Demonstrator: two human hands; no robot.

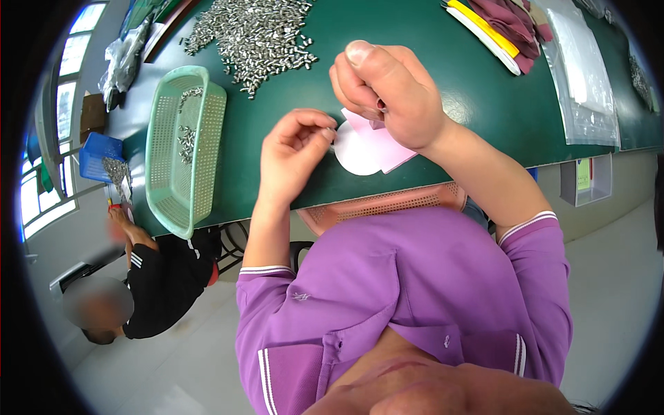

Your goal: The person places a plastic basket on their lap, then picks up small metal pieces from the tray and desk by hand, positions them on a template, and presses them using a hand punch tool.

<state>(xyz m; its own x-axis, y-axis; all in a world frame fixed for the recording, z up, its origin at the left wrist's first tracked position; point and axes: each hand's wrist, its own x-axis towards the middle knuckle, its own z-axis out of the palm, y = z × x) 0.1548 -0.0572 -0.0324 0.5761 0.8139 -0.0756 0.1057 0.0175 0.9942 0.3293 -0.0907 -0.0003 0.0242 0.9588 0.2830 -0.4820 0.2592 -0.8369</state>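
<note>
My left hand [294, 155] is closed in a pinch, thumb against fingertips, just left of a white round piece [353, 156]. A tiny dark bit shows at its fingertips, too small to name. My right hand [401, 93] is curled closed above a pink sheet [389, 151] that overlaps the white piece. Something small and dark peeks out from under its curled fingers; I cannot make out what it is. Beyond my hands lies a large heap of small shiny metal pieces [252, 34] on the green table [277, 90].
A pale green basket [207, 149] holding some metal pieces stands at left. An orange-pink basket [387, 205] sits below the table's front edge, against me. Maroon cloth [508, 28] and clear plastic bags [581, 76] lie at right. Another person [169, 283] works at far left near a blue bin [101, 157].
</note>
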